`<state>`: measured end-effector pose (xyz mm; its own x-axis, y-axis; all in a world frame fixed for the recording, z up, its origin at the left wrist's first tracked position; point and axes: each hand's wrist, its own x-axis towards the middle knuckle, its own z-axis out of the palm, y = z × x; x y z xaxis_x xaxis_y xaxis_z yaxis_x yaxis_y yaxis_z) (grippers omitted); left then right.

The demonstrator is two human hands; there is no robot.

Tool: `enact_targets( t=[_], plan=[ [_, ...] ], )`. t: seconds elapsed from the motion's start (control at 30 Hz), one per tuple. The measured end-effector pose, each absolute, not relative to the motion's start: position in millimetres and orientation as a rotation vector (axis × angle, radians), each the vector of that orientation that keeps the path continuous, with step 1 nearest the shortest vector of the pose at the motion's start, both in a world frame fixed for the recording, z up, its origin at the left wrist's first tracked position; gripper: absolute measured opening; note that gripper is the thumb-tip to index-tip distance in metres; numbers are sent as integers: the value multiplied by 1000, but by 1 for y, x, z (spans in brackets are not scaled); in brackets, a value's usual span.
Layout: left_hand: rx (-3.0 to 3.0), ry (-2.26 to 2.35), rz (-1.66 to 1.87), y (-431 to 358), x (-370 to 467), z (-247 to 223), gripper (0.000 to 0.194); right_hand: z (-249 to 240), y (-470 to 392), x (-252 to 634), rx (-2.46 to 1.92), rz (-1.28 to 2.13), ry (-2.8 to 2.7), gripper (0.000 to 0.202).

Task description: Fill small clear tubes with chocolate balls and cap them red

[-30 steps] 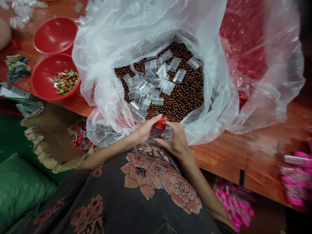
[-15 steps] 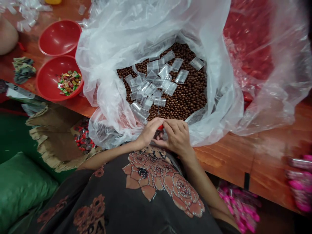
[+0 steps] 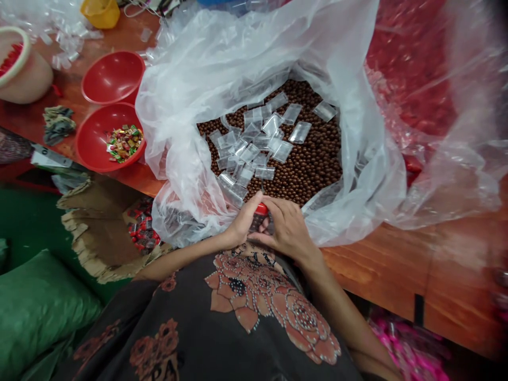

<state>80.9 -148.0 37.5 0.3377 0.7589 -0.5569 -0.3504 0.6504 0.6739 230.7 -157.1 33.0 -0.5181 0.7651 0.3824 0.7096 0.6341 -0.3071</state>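
Between my two hands, close to my body, is a small clear container with a red cap (image 3: 261, 209); dark contents show through its side. My left hand (image 3: 243, 222) grips it from the left, thumb up by the cap. My right hand (image 3: 288, 225) closes round it from the right, fingers bent over the cap's edge. Just beyond lies an open white plastic bag (image 3: 178, 106) full of small brown balls (image 3: 313, 164). Several clear flat plastic sleeves (image 3: 249, 152) are heaped on the balls.
At the left are two red bowls (image 3: 113, 76), the nearer one with wrapped sweets (image 3: 125, 143), a cloth (image 3: 58, 124), a white bucket (image 3: 34, 79) and a yellow container (image 3: 100, 12). A cardboard box (image 3: 95, 233) stands below the table edge (image 3: 381, 259). Pink items (image 3: 408, 344) lie lower right.
The view has shifted, so the scene sits lower and further right. More of the red cap and container now shows between my hands, which keep hold of it.
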Motion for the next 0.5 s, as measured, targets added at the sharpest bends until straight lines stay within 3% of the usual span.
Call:
enact_targets(
  t=[0.13, 0.3, 0.4, 0.5],
  plan=[
    [562, 968, 837, -155, 81, 33, 35, 30, -154, 226, -1022, 65, -2364, 67],
    [773, 1000, 922, -152, 58, 49, 41, 43, -155, 213, -1006, 149, -2373, 67],
    [975, 1232, 1273, -134, 4, 71, 37, 46, -147, 240, -1148, 126, -2205, 77],
    [1078, 1680, 1698, -113, -73, 76, 30, 29, -126, 308, -1375, -64, -1636, 75]
  ],
)
